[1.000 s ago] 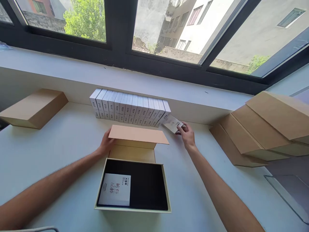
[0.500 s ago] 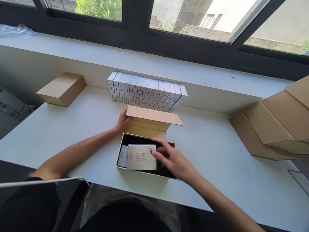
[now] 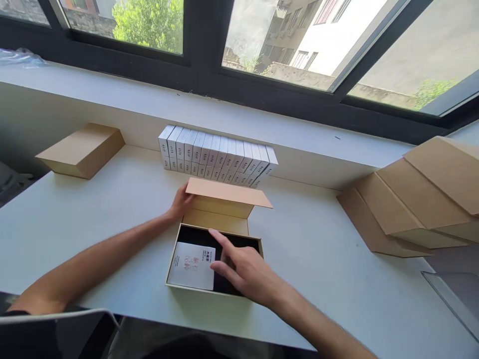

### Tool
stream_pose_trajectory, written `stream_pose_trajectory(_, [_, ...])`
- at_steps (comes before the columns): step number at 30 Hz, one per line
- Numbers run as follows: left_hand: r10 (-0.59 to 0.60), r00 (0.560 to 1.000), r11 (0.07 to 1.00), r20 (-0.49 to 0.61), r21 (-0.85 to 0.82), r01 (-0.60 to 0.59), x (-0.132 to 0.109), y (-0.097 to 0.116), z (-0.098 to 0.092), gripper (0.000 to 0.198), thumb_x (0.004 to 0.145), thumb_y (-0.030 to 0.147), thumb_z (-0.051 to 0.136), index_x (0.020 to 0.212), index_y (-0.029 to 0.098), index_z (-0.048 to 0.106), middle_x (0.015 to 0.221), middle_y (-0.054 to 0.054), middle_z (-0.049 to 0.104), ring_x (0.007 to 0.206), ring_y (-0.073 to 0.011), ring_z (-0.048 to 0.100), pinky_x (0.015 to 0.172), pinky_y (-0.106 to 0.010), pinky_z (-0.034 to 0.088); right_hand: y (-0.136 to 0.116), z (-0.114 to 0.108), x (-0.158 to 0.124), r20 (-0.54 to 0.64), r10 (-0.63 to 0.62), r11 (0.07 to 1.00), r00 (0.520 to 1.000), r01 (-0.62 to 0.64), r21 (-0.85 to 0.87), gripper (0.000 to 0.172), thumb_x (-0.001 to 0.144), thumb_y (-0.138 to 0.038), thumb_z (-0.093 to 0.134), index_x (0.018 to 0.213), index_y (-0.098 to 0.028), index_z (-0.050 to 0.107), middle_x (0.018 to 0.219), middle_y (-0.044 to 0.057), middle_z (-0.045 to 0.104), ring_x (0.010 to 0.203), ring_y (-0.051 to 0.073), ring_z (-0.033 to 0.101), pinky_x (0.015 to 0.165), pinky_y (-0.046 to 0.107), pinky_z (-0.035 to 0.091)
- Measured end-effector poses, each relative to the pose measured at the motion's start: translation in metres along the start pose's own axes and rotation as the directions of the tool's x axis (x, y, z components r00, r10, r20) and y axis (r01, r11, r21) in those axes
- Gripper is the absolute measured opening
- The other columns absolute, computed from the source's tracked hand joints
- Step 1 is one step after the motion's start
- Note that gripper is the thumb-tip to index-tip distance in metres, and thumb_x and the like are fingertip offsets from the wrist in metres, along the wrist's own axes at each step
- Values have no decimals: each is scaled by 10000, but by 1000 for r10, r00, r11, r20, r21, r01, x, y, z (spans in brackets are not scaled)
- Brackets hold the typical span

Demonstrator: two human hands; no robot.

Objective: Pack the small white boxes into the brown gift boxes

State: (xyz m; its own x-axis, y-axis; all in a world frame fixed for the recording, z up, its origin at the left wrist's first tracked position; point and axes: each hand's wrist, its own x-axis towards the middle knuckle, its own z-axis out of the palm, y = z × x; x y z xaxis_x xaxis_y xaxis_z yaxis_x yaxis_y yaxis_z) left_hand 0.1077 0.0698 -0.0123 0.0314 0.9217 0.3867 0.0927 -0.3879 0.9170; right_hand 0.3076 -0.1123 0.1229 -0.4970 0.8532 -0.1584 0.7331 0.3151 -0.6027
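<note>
A cardboard gift box (image 3: 172,259) with a black lining lies open on the table, its hinged lid (image 3: 229,192) raised at the back. My left hand (image 3: 181,201) grips the left edge of that lid, the fingers partly hidden behind it. Inside the left half of the gift box, a small white printed box (image 3: 191,265) lies flat. Over the right half is my right hand (image 3: 245,269), index finger and thumb stretched apart with nothing held. Its thumb tip is beside the white box's right edge; whether they touch I cannot tell. The other fingers are curled under and hidden.
White boxes (image 3: 217,155) stand in a two-layer row against the back wall. A closed cardboard box (image 3: 80,149) lies at the back left. Several cardboard boxes (image 3: 407,197) are stacked at the right, near a clear plastic-looking edge (image 3: 449,299). Windows run behind the sill (image 3: 224,112).
The white box has moved left and down, now lying flat in the gift box's left end. My right hand has let go of it. The left hand stays on the lid; the view has shifted.
</note>
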Motion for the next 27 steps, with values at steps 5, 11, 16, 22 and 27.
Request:
stream_pose_trajectory(5, [-14, 1000, 1000, -12, -11, 14, -5, -2, 2, 288, 782, 433, 653, 900, 171, 662, 908, -95, 762, 861, -255, 710, 700, -324, 575, 54, -88, 16, -873, 44, 999, 486, -8, 45, 372, 1000, -504, 457, 918, -227, 691, 562, -38, 537, 508, 125, 526, 542, 250, 441])
stream_pose_trajectory(11, [-14, 1000, 1000, -8, 0, 14, -6, -2, 2, 285, 763, 409, 641, 917, 171, 676, 933, -106, 770, 884, -276, 716, 756, -365, 582, 150, -133, 87, -839, 155, 985, 522, -145, 91, 585, 811, -555, 647, 1270, -199, 573, 1111, 133, 717, 944, 273, 694, 827, 436, 551])
stream_pose_trajectory(16, [-11, 1000, 1000, -1, 1, 11, -6, 2, 4, 296, 778, 441, 643, 909, 178, 675, 889, -96, 764, 865, -273, 716, 735, -363, 584, 182, -121, 102, -867, 186, 981, 463, -140, 136, 551, 793, -467, 641, 1276, -211, 571, 1011, 112, 729, 964, 297, 683, 885, 481, 538])
stream_pose_trajectory(22, [-24, 1000, 999, 10, -27, 24, -7, 2, 4, 354, 779, 507, 648, 913, 180, 670, 925, -105, 764, 879, -287, 719, 744, -374, 584, 182, -143, 59, -926, 225, 973, 303, -17, 231, 578, 891, -537, 494, 1345, -180, 457, 1070, 131, 712, 845, 251, 696, 602, 383, 608])
stream_pose_trajectory(27, [-45, 999, 999, 10, -27, 46, -5, 2, 2, 379, 768, 522, 653, 919, 175, 668, 938, -107, 762, 889, -286, 714, 738, -368, 581, 119, -112, -19, -903, -172, 983, 394, 127, -132, 563, 865, -277, 709, 1391, -273, 508, 1198, 91, 703, 1079, 245, 686, 832, 386, 622])
